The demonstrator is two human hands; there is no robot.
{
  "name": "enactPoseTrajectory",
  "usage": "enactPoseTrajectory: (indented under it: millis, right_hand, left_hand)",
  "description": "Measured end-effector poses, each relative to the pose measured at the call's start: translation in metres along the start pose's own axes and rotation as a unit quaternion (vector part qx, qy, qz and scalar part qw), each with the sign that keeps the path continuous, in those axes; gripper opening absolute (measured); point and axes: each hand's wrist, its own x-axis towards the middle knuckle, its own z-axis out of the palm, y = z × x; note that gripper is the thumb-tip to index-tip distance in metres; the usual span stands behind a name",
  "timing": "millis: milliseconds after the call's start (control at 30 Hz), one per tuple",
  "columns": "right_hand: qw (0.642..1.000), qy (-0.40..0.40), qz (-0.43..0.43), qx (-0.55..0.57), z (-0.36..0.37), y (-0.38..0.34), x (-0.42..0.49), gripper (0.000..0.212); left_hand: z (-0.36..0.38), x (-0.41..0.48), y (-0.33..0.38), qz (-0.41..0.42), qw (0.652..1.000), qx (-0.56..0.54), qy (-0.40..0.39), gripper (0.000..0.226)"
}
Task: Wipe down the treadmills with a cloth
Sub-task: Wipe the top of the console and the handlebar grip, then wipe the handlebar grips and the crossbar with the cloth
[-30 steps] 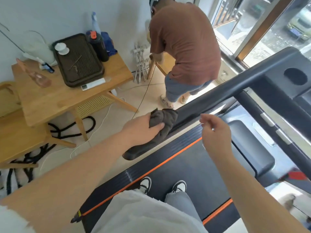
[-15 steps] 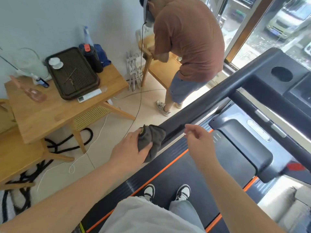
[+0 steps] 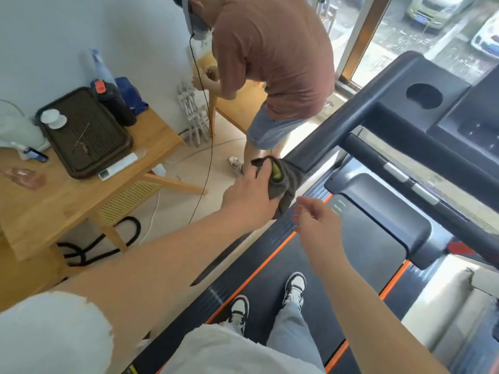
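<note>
Bunched up now rather than trailing in a long strip as it did a second ago, the dark grey cloth (image 3: 285, 184) sits wadded against the lower end of the treadmill's black handrail (image 3: 337, 128). The left hand (image 3: 247, 195) grips it, fingers curled round the wad. The right hand (image 3: 317, 225) hangs just below and beside the cloth, fingers loosely bent, holding nothing. Both feet stand on the treadmill belt (image 3: 270, 268). To the left a wooden table (image 3: 67, 209) carries a dark tray (image 3: 89, 136), and another person in a brown shirt (image 3: 272, 49) bends over beyond the rail
</note>
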Motion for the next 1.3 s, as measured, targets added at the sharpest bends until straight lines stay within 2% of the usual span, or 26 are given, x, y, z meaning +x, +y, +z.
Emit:
enactPoseTrajectory:
  millis: [100,167,233,300,367,400,500,600,667,733,833,900,967,1033,1067,1100,1167,1300]
  right_hand:
    - [1.000,0.008,0.006,0.004,-0.008,0.001,0.009,0.034]
    - [1.000,0.016,0.015,0.007,-0.010,-0.003,0.015,0.035]
    - [0.999,0.016,0.026,0.020,-0.010,-0.008,0.017,0.036]
    - [0.999,0.013,0.030,0.023,-0.007,-0.010,0.016,0.035]
    - [0.999,0.006,0.035,0.020,-0.004,-0.012,0.008,0.031]
    - [0.999,0.001,0.039,0.026,-0.003,-0.013,0.001,0.029]
    - [0.997,-0.013,0.038,0.059,0.001,-0.017,-0.024,0.024]
    - [0.984,-0.041,0.022,0.171,-0.001,-0.030,-0.034,0.030]
    - [0.961,-0.066,-0.003,0.270,-0.009,-0.036,-0.030,0.044]
    - [0.943,-0.072,-0.008,0.325,-0.025,-0.040,-0.020,0.053]
    - [0.938,-0.073,0.070,0.331,-0.043,-0.029,-0.005,0.050]
    - [0.931,-0.057,0.128,0.337,-0.041,-0.017,0.008,0.041]
    - [0.934,-0.007,0.156,0.322,-0.036,-0.016,0.027,0.041]
    - [0.927,0.035,0.183,0.324,-0.034,-0.028,0.051,0.044]
    - [0.922,0.056,0.198,0.327,-0.037,-0.037,0.064,0.038]
    - [0.918,0.086,0.206,0.328,-0.041,-0.045,0.078,0.032]
    - [0.922,0.115,0.195,0.315,-0.049,-0.054,0.103,0.034]
    - [0.955,0.040,0.165,0.244,-0.029,-0.070,0.112,0.045]
  left_hand:
    - [-0.005,0.071,0.022,-0.007,0.990,-0.108,-0.091,0.076]
    - [-0.008,0.087,0.023,-0.022,0.982,-0.152,-0.106,0.079]
    - [-0.004,0.068,0.020,0.000,0.992,-0.102,-0.070,0.076]
    - [0.004,0.027,0.013,0.033,0.999,-0.002,-0.015,0.081]
    - [0.002,-0.015,0.000,0.062,0.996,0.068,0.005,0.088]
    - [0.001,-0.027,-0.010,0.059,0.996,0.070,0.008,0.086]
    - [-0.023,-0.034,-0.022,0.048,0.997,-0.042,0.044,0.063]
    - [-0.045,-0.036,0.018,0.037,0.966,-0.244,0.072,0.036]
    - [-0.043,-0.039,0.054,-0.008,0.921,-0.389,0.018,0.031]
    - [-0.037,-0.040,0.079,-0.015,0.898,-0.431,-0.082,0.034]
    - [-0.033,-0.028,0.084,-0.004,0.889,-0.374,-0.265,0.039]
    - [-0.033,-0.014,0.078,0.028,0.909,-0.295,-0.293,0.041]
    - [-0.036,-0.003,0.074,0.066,0.930,-0.261,-0.252,0.044]
    - [-0.042,0.009,0.072,0.078,0.952,-0.243,-0.168,0.055]
    - [-0.046,0.017,0.069,0.075,0.961,-0.233,-0.125,0.057]
    - [-0.049,0.023,0.065,0.064,0.969,-0.220,-0.088,0.056]
    - [-0.051,0.035,0.054,0.039,0.978,-0.203,-0.037,0.047]
    - [-0.043,0.035,0.031,-0.012,0.979,-0.201,0.032,0.039]
